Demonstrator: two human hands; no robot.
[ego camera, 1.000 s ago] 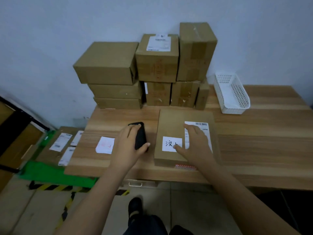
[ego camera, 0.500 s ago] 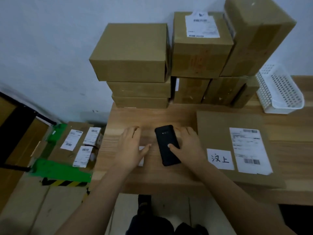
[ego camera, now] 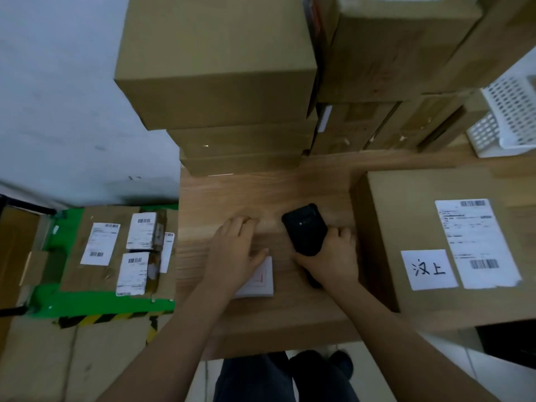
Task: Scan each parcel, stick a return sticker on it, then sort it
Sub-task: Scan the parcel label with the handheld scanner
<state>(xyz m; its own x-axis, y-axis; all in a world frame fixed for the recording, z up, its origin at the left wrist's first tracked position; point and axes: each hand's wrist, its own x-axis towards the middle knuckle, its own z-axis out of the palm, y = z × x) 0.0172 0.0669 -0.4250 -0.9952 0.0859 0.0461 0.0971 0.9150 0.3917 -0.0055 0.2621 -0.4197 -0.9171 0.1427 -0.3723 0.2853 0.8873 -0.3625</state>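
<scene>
Right grip (ego camera: 329, 258) clasps the slab-shaped black scanner (ego camera: 304, 227).

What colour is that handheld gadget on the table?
Black. The head view shows the scanner gripped by the right hand.

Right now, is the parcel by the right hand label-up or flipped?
Label-up. The parcel lies flat on the table, with its shipping label and handwritten sticker on the top face, towards the camera.

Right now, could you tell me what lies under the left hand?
A white sheet with red print lies under the left hand; only its right part shows, the rest is covered.
</scene>
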